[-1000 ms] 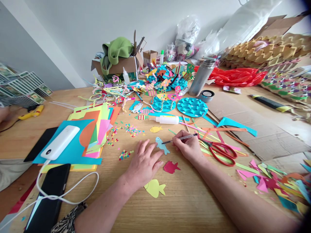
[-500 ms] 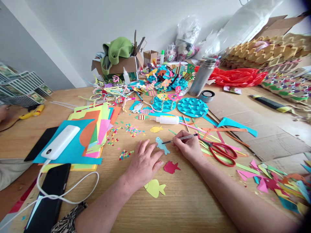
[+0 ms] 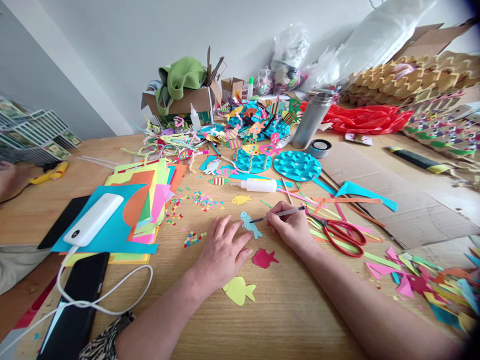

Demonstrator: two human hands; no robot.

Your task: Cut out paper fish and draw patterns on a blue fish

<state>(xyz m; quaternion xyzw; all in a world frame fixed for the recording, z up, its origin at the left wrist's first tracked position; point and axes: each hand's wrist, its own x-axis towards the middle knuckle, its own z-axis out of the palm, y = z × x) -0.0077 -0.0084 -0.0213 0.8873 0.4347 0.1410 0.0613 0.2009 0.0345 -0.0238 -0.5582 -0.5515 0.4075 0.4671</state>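
My right hand [image 3: 288, 227] is closed around a slim dark pen [image 3: 287, 212], whose tip touches a light blue paper fish [image 3: 250, 225] with drawn stripes. My left hand [image 3: 225, 247] lies flat with fingers spread, its fingertips at the left edge of that fish. A red paper fish [image 3: 265, 258] rests between my hands, and a yellow-green paper fish [image 3: 240, 291] lies below my left wrist. Above the blue one is a small orange-yellow paper fish [image 3: 241, 199]. Scissors with red handles [image 3: 345, 237] lie just right of my right hand.
Left are stacked coloured papers [image 3: 150, 200] under a white power bank [image 3: 93, 220], with a cabled phone [image 3: 78, 300]. Ahead stand a glue bottle [image 3: 260, 185] lying down, blue egg-carton discs [image 3: 297, 166] and a steel flask [image 3: 313, 120]. Paper scraps [image 3: 431, 282] lie right. Another person's hand [image 3: 6, 177] shows far left.
My hands, the pen and the fish look almost unchanged. At the far left, the other person's hand has shifted slightly.
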